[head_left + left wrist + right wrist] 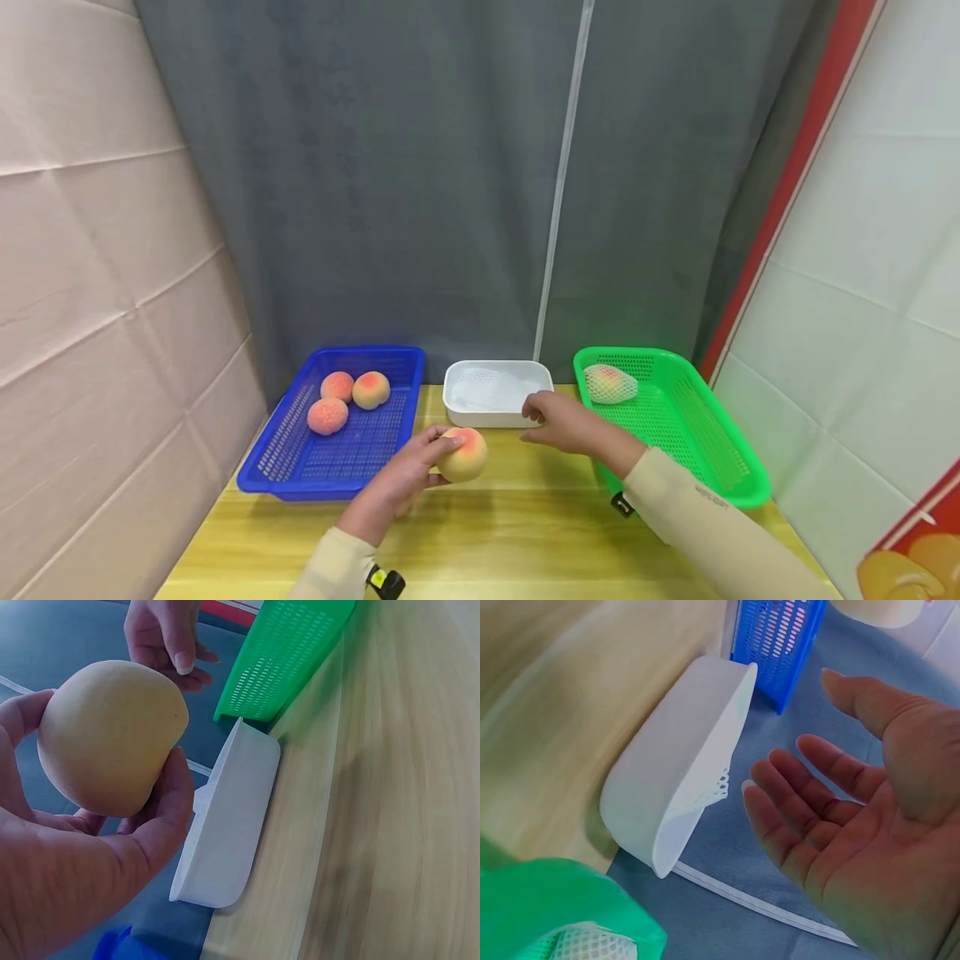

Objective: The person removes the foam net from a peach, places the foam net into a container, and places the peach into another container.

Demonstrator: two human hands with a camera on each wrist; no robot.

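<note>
My left hand (408, 471) grips a yellow peach (462, 455) with a reddish top, held above the table in front of the white tray (491, 420). In the left wrist view, thumb and fingers curl round the peach (112, 739). The right hand (564, 423) hovers by the tray's right front corner, its fingers loosely bent and nothing in them, as the right wrist view shows with its open palm (855, 810). White foam netting (712, 791) lies in the tray and pokes up above its rim.
On the left stands a blue basket (315, 486) with three peaches (327, 416) in it. A green basket (720, 450) on the right holds one peach in a white foam net (610, 384). Behind the wooden table (510, 533) hangs a grey curtain (420, 183).
</note>
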